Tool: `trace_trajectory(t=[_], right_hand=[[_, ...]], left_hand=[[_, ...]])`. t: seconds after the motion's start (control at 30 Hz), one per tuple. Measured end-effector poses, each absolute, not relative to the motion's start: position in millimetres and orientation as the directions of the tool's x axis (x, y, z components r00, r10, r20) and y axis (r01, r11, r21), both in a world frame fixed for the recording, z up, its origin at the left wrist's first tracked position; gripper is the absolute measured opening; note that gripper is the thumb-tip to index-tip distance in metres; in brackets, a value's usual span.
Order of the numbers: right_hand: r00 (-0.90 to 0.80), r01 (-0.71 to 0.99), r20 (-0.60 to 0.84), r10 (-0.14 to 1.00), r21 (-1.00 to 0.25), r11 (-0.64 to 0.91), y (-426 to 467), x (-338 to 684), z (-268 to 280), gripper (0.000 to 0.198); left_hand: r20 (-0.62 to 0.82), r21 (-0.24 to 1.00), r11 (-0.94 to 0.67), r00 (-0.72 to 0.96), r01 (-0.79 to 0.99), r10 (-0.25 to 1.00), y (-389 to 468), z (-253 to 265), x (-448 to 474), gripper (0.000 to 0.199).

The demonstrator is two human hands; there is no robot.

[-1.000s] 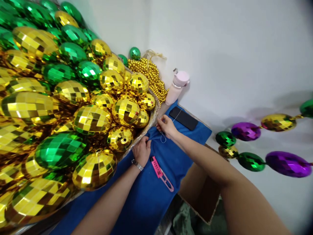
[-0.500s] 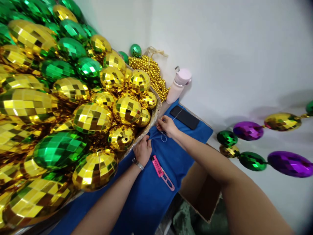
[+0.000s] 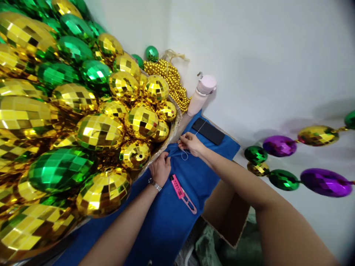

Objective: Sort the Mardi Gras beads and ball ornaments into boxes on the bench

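Note:
My left hand (image 3: 161, 167), with a metal watch (image 3: 154, 184) at its wrist, is closed on a fold of blue cloth (image 3: 159, 221) beside the box edge. Just to its right, my right hand (image 3: 191, 143) pinches a thin pale thread (image 3: 184, 155). The thread loops below the fingers, and a fine strand runs up across a black phone (image 3: 208, 131). Whether a needle is between the fingertips cannot be made out. On the cloth below the hands lies a pink tool (image 3: 177, 187) with a loop-shaped end, perhaps a snipper.
A large box of shiny gold and green faceted beads (image 3: 100, 131) fills the left. Behind it are small gold bead strings (image 3: 169, 75) and a pale pink bottle (image 3: 200, 96). Purple, green and gold bead strands (image 3: 280, 146) hang at right, above an open cardboard box (image 3: 226, 207).
The view has shifted slightly, so most things sit a little further left. Both hands keep nearly the same place, with the blue cloth bunched a bit higher between them.

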State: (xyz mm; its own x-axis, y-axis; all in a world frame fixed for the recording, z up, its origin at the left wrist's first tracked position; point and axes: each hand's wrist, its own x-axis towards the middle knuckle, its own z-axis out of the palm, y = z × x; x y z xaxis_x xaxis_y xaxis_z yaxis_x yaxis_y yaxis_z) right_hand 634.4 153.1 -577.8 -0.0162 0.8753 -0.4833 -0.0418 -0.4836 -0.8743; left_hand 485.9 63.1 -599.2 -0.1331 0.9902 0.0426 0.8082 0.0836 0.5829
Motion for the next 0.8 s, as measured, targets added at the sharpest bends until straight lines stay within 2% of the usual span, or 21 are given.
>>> trace_trajectory(t=[0.07, 0.17, 0.33, 0.47, 0.57, 0.8], right_hand=[[-0.021, -0.05, -0.495, 0.869, -0.867, -0.495, 153, 636, -580, 0.016], [0.078, 0.006, -0.487, 0.87, -0.872, -0.489, 155, 628, -584, 0.016], [0.156, 0.046, -0.483, 0.862, -0.868, -0.494, 156, 619, -587, 0.015], [0.149, 0.026, -0.473, 0.868, -0.876, -0.482, 156, 621, -588, 0.014], [0.166, 0.04, -0.46, 0.872, -0.88, -0.472, 157, 621, -589, 0.016], [0.119, 0.05, -0.414, 0.902, -0.905, -0.422, 154, 622, -593, 0.018]], left_hand=[[0.051, 0.591, 0.074, -0.128, 0.803, 0.99, 64, -599, 486, 0.018], [0.063, 0.591, 0.065, -0.126, 0.804, 0.99, 64, -599, 487, 0.019], [0.112, 0.627, 0.0, -0.09, 0.779, 0.99, 56, -596, 480, 0.032], [0.188, 0.586, -0.015, -0.118, 0.81, 0.975, 45, -593, 470, 0.024], [0.12, 0.547, 0.015, -0.096, 0.837, 0.988, 44, -589, 469, 0.019], [-0.032, 0.483, 0.148, -0.151, 0.863, 0.988, 50, -584, 479, 0.023]])
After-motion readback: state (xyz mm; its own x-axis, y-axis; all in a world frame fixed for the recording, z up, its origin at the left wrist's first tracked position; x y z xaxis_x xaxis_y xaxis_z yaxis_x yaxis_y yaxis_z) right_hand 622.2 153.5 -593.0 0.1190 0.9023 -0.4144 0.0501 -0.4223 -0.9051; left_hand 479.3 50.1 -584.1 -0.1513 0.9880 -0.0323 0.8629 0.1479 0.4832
